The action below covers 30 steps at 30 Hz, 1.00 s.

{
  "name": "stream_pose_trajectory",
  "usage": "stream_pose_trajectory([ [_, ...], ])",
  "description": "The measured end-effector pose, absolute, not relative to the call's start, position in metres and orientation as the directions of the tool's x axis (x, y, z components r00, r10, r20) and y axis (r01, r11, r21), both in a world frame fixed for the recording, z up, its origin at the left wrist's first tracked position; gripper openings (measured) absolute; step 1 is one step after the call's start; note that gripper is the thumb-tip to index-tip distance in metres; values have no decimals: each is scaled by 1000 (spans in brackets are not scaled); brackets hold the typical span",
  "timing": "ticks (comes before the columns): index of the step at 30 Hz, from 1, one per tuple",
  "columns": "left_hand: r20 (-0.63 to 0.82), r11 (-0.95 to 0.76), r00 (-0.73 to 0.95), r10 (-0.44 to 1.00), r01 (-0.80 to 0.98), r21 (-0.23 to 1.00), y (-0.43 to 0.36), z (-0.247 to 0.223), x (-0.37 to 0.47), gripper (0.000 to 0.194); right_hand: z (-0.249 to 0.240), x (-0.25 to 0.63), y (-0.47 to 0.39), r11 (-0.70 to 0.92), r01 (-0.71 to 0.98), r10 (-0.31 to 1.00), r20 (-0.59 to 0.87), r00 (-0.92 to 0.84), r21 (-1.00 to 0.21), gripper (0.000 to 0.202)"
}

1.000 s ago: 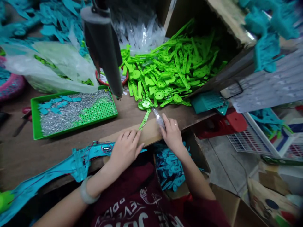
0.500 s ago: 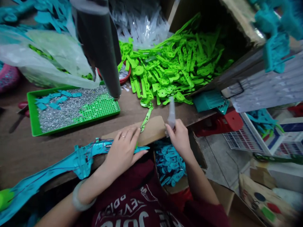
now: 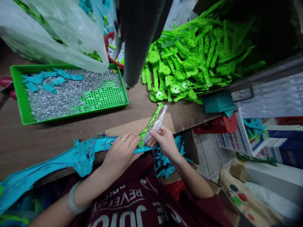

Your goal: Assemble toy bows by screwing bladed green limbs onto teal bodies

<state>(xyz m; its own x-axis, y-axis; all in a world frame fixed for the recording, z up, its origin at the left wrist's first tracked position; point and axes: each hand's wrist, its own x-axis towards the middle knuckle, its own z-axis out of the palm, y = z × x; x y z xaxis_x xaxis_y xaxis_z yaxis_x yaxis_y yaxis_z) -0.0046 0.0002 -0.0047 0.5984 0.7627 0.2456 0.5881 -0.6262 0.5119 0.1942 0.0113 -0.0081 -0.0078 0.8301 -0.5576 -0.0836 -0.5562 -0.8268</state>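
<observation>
My left hand (image 3: 124, 149), a ring on one finger, is closed over the narrow end of a long blue plastic shell (image 3: 82, 153) with thin red and dark wires in it. Its fingertips reach the lower end of a slim bright green plastic part (image 3: 152, 121), which points away from me. My right hand (image 3: 165, 142) pinches a curved translucent plastic piece (image 3: 159, 121) between thumb and fingers. This piece lies alongside the green part, partly over it. Beneath both is a flat strip of brown cardboard (image 3: 169, 121). My left fingers hide where the green part meets the shell.
A green tray (image 3: 16, 94) holds small metal screws and several blue pieces. Behind my hands is a heap of green parts (image 3: 180, 63). A dark machine column (image 3: 142, 41) hangs over the table. Blue parts (image 3: 168, 164) fill a box below the table's edge.
My right hand has brought the translucent piece leftward, against the green part. The green part's far end now shows a hook instead of a round disc. The camera view has shifted.
</observation>
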Motion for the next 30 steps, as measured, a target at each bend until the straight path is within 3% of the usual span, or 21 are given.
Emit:
stream_pose_trajectory([
  [3,211,-650,634,744,613,449,0,-3,-5,45,-8,198,8,-483,149,875,-468,127,-863,60],
  [5,208,-677,659,723,618,400,-1,-4,-6,55,-3,202,7,-326,449,943,-249,223,-832,81],
  [7,225,-697,670,708,609,379,-1,-7,-7,54,3,204,8,-121,744,989,-17,146,-657,78],
  [9,243,-704,670,702,599,382,0,-9,-8,48,8,205,11,65,897,997,66,-40,-437,58],
  [12,262,-717,676,689,581,386,2,-11,-8,42,6,199,20,177,961,984,56,-169,-213,49],
  [15,282,-732,680,677,578,362,2,-11,-7,42,-2,192,25,114,985,992,65,-106,-131,51],
  [18,299,-728,667,682,582,362,1,-13,-7,43,-2,200,26,109,972,993,73,-96,-209,52],
  [22,330,-734,658,677,567,375,0,-21,-7,42,35,244,61,208,837,973,20,-230,-506,40],
  [24,347,-740,655,671,569,358,2,-25,-7,40,65,268,106,140,843,990,88,-111,-520,40],
  [27,362,-745,651,667,567,353,4,-26,-7,39,102,291,195,-22,980,974,216,65,-197,44],
  [30,382,-754,652,655,535,380,5,-25,-10,40,119,293,268,-106,984,994,46,100,146,48],
])
